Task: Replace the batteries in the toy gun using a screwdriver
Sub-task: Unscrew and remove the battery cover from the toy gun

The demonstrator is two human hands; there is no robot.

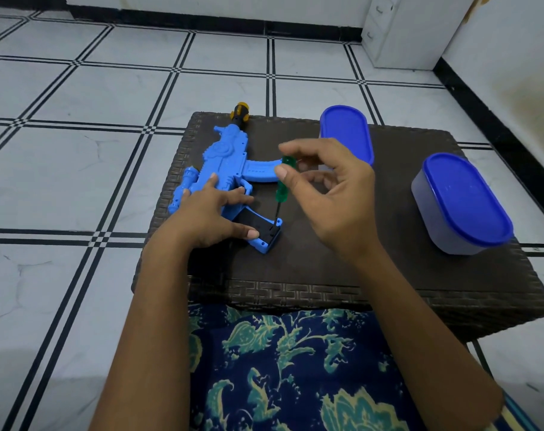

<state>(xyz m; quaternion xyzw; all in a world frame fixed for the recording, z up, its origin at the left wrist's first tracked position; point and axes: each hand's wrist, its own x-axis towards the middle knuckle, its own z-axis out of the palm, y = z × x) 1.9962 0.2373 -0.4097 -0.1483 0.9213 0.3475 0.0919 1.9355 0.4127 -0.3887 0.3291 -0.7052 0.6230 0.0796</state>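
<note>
Both bare forearms reach forward from below. The left grip (213, 213) lies flat with its fingers spread and presses on the toy gun (224, 157). The right grip (336, 197) is raised; its thumb and forefinger pinch the screwdriver (279, 190), and the other fingers are loosely curled.

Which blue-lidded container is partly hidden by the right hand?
The farther container, at the table's back edge; the nearer container stands fully visible at the right.

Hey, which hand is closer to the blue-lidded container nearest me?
Right. The right hand, pinching the green screwdriver, is just left of that container, apart from it. The left hand presses on the toy gun, farther left still.
</note>
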